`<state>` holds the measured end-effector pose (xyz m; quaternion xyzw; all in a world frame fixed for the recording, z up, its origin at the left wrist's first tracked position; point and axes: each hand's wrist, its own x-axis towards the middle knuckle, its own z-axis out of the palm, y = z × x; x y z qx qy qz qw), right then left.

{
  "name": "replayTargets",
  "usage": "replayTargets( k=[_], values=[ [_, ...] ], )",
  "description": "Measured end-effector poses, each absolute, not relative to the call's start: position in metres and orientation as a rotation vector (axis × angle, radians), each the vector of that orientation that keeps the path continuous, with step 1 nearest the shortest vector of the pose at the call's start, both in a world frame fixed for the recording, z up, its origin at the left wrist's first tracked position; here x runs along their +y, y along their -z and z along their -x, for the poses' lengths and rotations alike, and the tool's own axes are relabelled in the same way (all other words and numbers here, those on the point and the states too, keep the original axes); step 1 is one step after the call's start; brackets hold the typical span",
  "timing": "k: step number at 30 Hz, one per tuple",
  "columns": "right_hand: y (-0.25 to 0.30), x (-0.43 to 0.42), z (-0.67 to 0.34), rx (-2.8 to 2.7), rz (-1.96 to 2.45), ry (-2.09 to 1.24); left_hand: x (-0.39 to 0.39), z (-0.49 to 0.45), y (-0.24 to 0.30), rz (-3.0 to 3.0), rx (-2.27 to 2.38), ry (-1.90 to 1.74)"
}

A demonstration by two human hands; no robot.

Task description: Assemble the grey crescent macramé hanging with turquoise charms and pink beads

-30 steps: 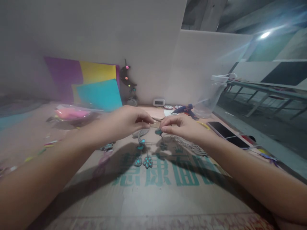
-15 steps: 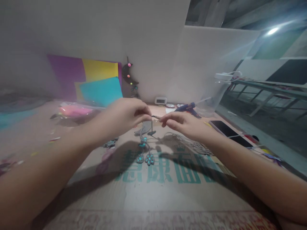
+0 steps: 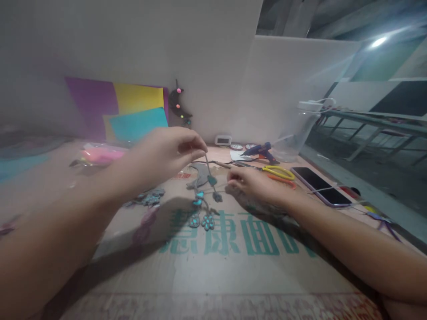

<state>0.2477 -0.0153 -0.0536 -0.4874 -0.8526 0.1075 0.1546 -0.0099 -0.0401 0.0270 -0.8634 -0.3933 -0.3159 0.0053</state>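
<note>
My left hand (image 3: 173, 149) is raised above the cardboard sheet (image 3: 213, 262), its fingertips pinched on a thin string (image 3: 207, 165). A small teal flower piece (image 3: 212, 180) hangs on that string, with another piece (image 3: 217, 197) lower down. Under it lies a grey foam craft shape (image 3: 200, 175) with more strings ending in teal flowers (image 3: 202, 221). My right hand (image 3: 248, 184) rests low on the cardboard just right of the hanging piece, fingers curled together; whether anything is in them is hidden.
Yellow scissors (image 3: 278, 171) and a phone (image 3: 315, 180) lie to the right. A blue glue gun (image 3: 258, 151), a clear plastic jug (image 3: 298, 131) and a small clock (image 3: 223, 140) sit further back. Coloured foam sheets (image 3: 133, 115) lean on the wall; a pink packet (image 3: 100, 155) lies at left.
My hands have parted: the left lifted with the string, the right dropped to the cardboard and uncovered the scissors. The teal piece now dangles from the left hand.
</note>
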Motion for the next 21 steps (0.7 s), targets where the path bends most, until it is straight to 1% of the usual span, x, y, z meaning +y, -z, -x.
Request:
replayTargets(
  k=[7,9,12,14,16,18,19,20,21],
  values=[
    [-0.021,-0.015,-0.293,-2.149,1.659,-0.153,-0.044,0.011,-0.030,2.702,-1.246,1.023],
    [-0.033,-0.018,-0.304,-2.159,1.745,-0.074,-0.045,0.011,-0.030,2.706,-1.242,1.019],
    [-0.043,-0.023,-0.318,-2.107,1.941,0.172,-0.044,0.011,-0.029,2.719,-1.228,1.009],
    [-0.046,-0.026,-0.322,-2.089,2.029,0.241,-0.042,0.011,-0.026,2.741,-1.208,0.997],
    [-0.047,-0.031,-0.320,-2.055,1.961,0.332,-0.039,0.010,-0.022,2.770,-1.181,0.999],
    [-0.045,-0.040,-0.308,-1.965,1.758,0.435,-0.038,0.007,-0.017,2.794,-1.146,1.035],
    [-0.043,-0.046,-0.299,-1.918,1.630,0.429,-0.038,0.005,-0.015,2.807,-1.118,1.055],
    [-0.040,-0.051,-0.288,-1.880,1.522,0.341,-0.038,0.002,-0.012,2.817,-1.083,1.071],
    [-0.035,-0.056,-0.276,-1.866,1.426,0.144,-0.039,-0.001,-0.011,2.825,-1.047,1.079]
  ],
)
